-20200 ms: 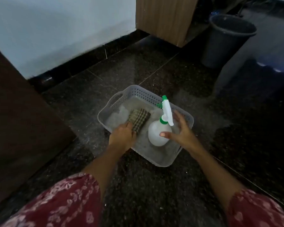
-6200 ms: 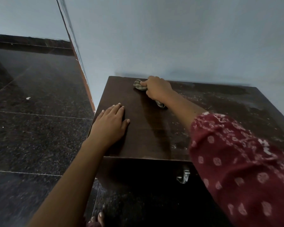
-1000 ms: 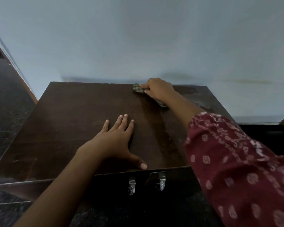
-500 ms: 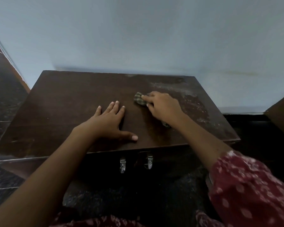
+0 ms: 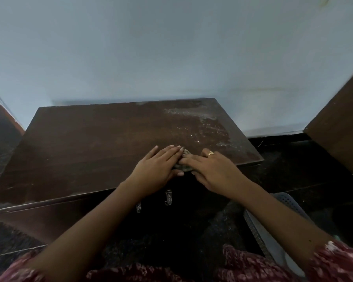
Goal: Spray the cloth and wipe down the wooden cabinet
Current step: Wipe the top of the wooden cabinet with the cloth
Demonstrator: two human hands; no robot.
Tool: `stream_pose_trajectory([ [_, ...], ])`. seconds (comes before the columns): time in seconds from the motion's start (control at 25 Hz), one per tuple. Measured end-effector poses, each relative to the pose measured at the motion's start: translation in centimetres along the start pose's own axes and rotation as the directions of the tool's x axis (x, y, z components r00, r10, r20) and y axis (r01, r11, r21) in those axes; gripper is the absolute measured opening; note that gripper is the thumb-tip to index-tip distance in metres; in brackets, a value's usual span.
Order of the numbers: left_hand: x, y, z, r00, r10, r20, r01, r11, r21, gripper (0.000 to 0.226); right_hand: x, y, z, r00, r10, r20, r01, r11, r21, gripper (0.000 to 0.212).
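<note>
Head camera, looking down past a pale wall (image 5: 171, 47) onto the dark top of the wooden cabinet (image 5: 90, 143), set against that wall, with black stone floor (image 5: 293, 165) alongside and part of a perforated grey basket (image 5: 255, 231) low on the right, near a red patterned sleeve (image 5: 338, 261). Close to the front edge, just above two small metal door handles (image 5: 168, 197), left hand (image 5: 157, 167) flat on the wood, fingers straight and together, fingertips touching the cloth (image 5: 186, 153). Right hand (image 5: 212, 169) laid over that cloth from the other side, index finger stretched across it, gold ring (image 5: 210, 153) on a bent finger; cannot tell whether the other fingers curl round the fabric or merely press it. Only a small checked wad of cloth showing between the two hands, resting on the cabinet top. Probably mid-wipe: left and middle of the top looking clean, a pale, speckled dusty patch (image 5: 208, 127) left at the right rear. To do this stroke well: spread or refold the wad for a wider, fresher face, press evenly through the palm, brace with the left hand clear of the path, work from the back wall toward the front in overlapping passes across the patch, and lift grit off at the edge rather than dragging it over wiped wood.
</note>
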State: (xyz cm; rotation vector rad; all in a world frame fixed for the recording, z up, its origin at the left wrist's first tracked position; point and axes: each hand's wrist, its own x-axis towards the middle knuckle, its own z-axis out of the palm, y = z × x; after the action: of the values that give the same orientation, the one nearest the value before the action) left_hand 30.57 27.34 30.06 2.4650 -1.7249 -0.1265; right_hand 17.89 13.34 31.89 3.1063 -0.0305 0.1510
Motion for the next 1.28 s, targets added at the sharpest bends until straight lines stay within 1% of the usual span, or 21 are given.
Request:
stream_pose_trajectory([
  [0.08,1.6,0.9,0.4,0.999,0.003,-0.051,0.000,0.998,0.060,0.078,-0.5,1.4,0.4,0.997,0.073,-0.036,-0.073,0.997,-0.016,0.043],
  [0.16,3.8,1.5,0.2,0.999,-0.026,-0.021,0.028,0.998,0.062,0.060,-0.1,2.0,0.6,0.985,0.157,-0.075,-0.157,0.988,0.006,0.044],
  [0.28,6.8,1.2,-0.5,0.998,-0.055,0.038,0.054,0.998,0.012,0.054,1.8,2.0,0.6,0.926,0.365,-0.101,-0.354,0.929,0.112,0.044],
  [0.36,8.0,0.2,-1.0,0.996,-0.070,0.060,0.069,0.997,0.024,0.052,3.8,2.0,0.6,0.890,0.454,-0.049,-0.436,0.877,0.201,0.043],
  [0.44,8.1,-1.7,-1.6,0.991,-0.115,0.073,0.111,0.992,0.056,0.052,6.1,1.4,0.9,0.900,0.435,-0.022,-0.420,0.879,0.227,0.044],
  [0.52,7.3,-4.1,-2.5,0.979,-0.180,0.093,0.171,0.980,0.100,0.052,8.0,-0.4,1.1,0.933,0.359,-0.011,-0.342,0.899,0.272,0.050],
  [0.6,5.4,-5.9,-3.2,0.961,-0.255,0.107,0.233,0.955,0.184,0.052,8.9,-2.5,0.9,0.964,0.264,-0.009,-0.249,0.918,0.308,0.051],
  [0.68,3.4,-6.1,-3.5,0.954,-0.289,0.081,0.251,0.917,0.311,0.054,8.7,-3.7,1.0,0.985,0.162,-0.053,-0.146,0.961,0.234,0.047],
  [0.72,2.6,-5.7,-3.3,0.959,-0.276,0.057,0.241,0.906,0.347,0.056,8.2,-3.6,1.1,0.989,0.128,-0.071,-0.113,0.976,0.185,0.046],
  [0.76,2.1,-5.1,-3.0,0.968,-0.250,0.026,0.228,0.914,0.335,0.058,7.6,-3.3,1.1,0.990,0.110,-0.092,-0.094,0.983,0.160,0.045],
  [0.88,2.3,-3.1,-1.8,0.989,-0.138,-0.059,0.145,0.978,0.147,0.058,5.5,-1.6,1.3,0.988,0.115,-0.107,-0.089,0.970,0.228,0.047],
  [1.0,4.1,-1.0,-0.8,0.996,-0.072,-0.056,0.074,0.996,0.048,0.056,3.4,0.7,1.2,0.983,0.180,-0.045,-0.168,0.967,0.191,0.052],
  [1.12,7.0,1.2,0.0,1.000,-0.005,-0.015,0.005,0.999,0.036,0.056,1.4,2.9,0.8,0.958,0.286,-0.023,-0.280,0.951,0.131,0.052],
  [1.2,8.8,2.9,0.2,0.999,0.032,0.006,-0.032,0.999,0.042,0.056,0.0,4.3,0.7,0.928,0.373,-0.026,-0.365,0.919,0.147,0.052],
  [1.28,10.2,4.9,0.3,0.998,0.054,-0.018,-0.053,0.996,0.069,0.056,-1.2,5.5,0.8,0.888,0.459,-0.034,-0.448,0.879,0.162,0.053],
])
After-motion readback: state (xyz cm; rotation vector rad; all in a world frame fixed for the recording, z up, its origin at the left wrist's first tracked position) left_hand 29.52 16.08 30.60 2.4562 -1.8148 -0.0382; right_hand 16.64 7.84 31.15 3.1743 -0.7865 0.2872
